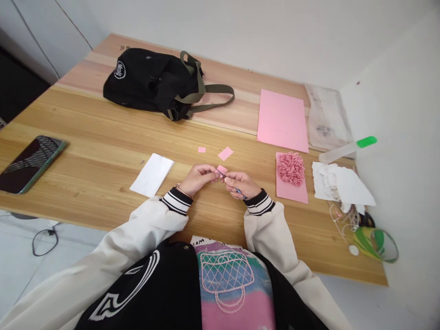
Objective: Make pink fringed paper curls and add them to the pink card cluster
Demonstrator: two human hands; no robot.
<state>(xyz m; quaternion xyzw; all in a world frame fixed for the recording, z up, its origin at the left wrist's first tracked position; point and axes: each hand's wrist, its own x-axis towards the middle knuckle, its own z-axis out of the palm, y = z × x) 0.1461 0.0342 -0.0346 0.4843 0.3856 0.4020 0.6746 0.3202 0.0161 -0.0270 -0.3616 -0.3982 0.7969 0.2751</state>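
Over the table's front half, my left hand (196,179) pinches a small piece of pink paper (222,168) between thumb and fingers. My right hand (244,184) is closed around small scissors (238,190) with a blue handle. Their dark blades lie across the pink paper, close to my left fingertips. How far the blades are apart is too small to tell. Just beyond my hands, a small pink rectangle (201,150) and a larger pink piece (225,153) lie flat on the wood.
A black backpack (151,82) lies at the back, a phone (30,164) at left, and a white cloth (152,175) nearer. To the right are pink sheets (282,120), a curly pink bundle (291,168), white paper scraps (350,185), a green-capped tube (347,150) and a tape roll (376,245).
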